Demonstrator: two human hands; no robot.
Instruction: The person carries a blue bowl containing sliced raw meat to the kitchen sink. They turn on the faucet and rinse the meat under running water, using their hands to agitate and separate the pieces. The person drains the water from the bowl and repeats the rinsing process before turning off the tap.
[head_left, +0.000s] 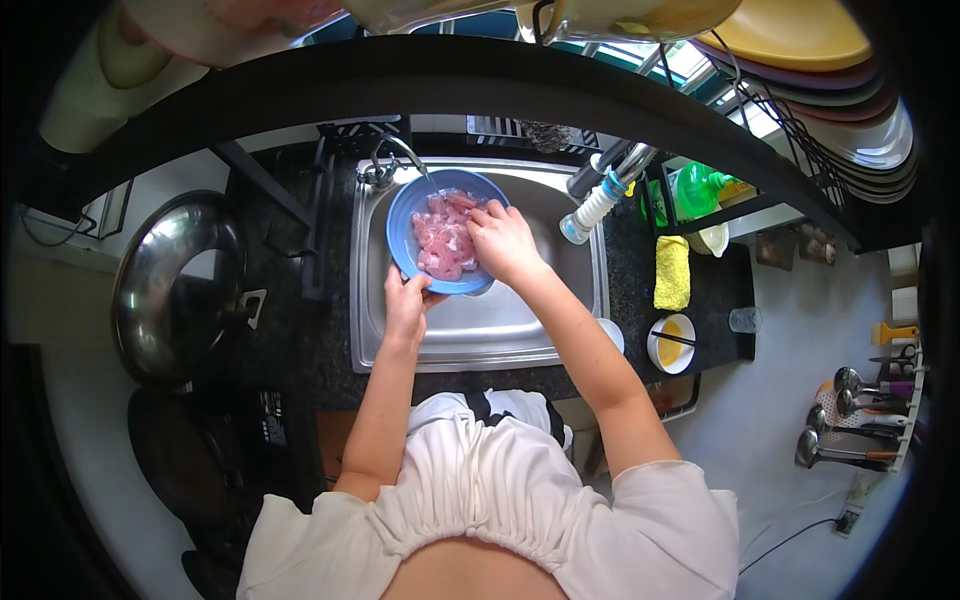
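Note:
A blue bowl (400, 238) is over the left part of the stainless steel sink (517, 319), tilted a little. Pieces of raw pink meat (444, 236) lie inside it in water. My left hand (409, 304) grips the bowl's near left rim, with the thumb over the edge. On the right side, my right hand (504, 238) reaches over the rim with its fingers bent against the meat. Its fingertips are partly hidden, so whether they pinch a piece does not show. A thin stream of water runs from the metal faucet (405, 150) at the bowl's far edge.
A second faucet with a white flexible spout (596, 214) hangs over the sink's right side. Right of the sink are a yellow cloth (672, 274) and a white bowl of yellow liquid (664, 354) with chopsticks. A large metal lid (176, 289) stands left. A black rack (465, 71) crosses overhead.

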